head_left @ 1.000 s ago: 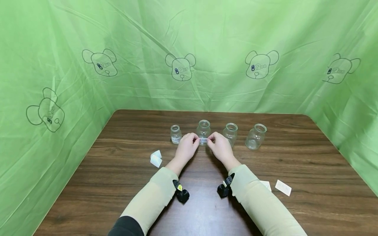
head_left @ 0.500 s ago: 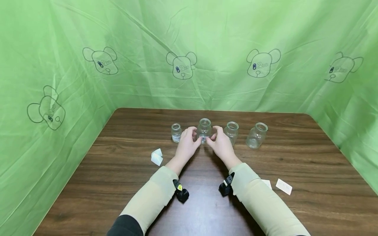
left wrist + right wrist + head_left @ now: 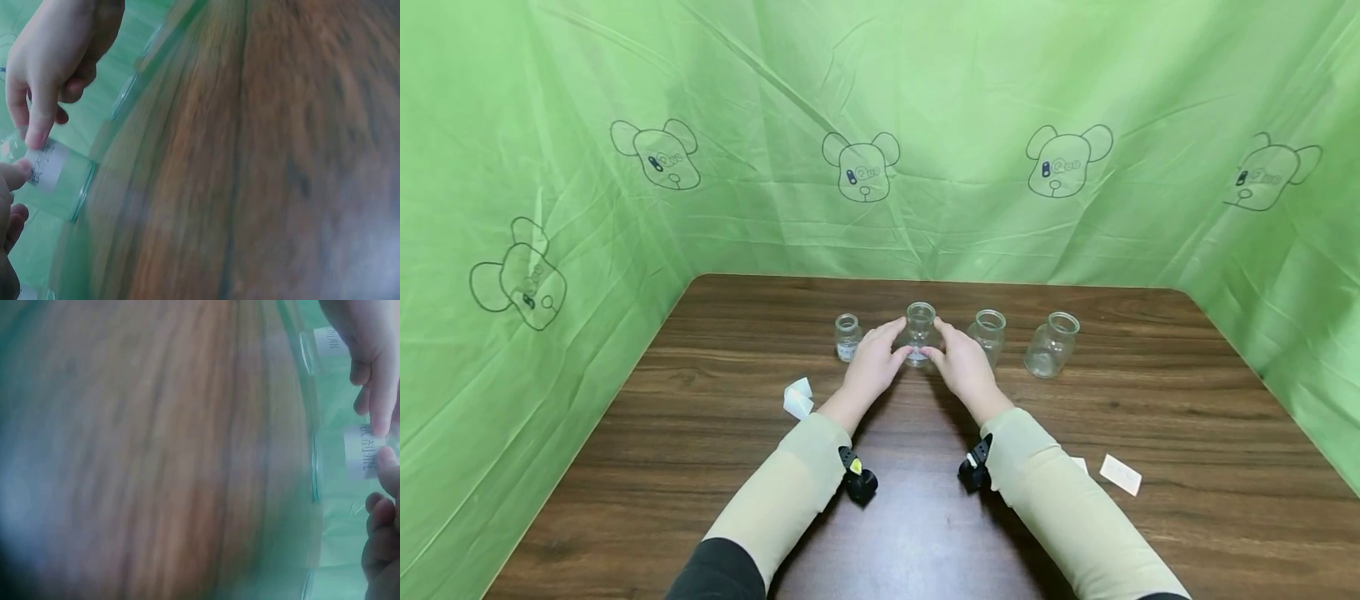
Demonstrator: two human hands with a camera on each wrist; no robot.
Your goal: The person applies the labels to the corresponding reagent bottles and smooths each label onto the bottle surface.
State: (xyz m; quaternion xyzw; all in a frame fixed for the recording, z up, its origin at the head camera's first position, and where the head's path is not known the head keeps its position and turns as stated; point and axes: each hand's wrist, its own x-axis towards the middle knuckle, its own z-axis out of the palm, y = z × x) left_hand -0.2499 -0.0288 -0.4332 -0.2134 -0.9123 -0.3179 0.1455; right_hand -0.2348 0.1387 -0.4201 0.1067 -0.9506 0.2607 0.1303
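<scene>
A clear glass jar (image 3: 919,335) stands upright between my two hands, second from the left in a row. A white label (image 3: 359,454) with dark writing lies across its front. My left hand (image 3: 874,362) holds the jar from the left, its thumb on the label and index finger reaching along the jar's side. My right hand (image 3: 966,367) mirrors this on the right. In the left wrist view both thumbs press the label near each other. The hands partly cover the label in the head view, and the backmost fingertips are hidden.
To the left stands a smaller labelled jar (image 3: 847,335). Two more glass jars, one (image 3: 990,325) partly behind my right hand and another (image 3: 1051,346), stand to the right. White paper scraps (image 3: 798,398) lie at left; a white card (image 3: 1121,475) lies near the right forearm.
The fingertips no longer pinch the label's ends. My thumbs now press on it, and the other fingers have opened out and reached around the jar's sides.
</scene>
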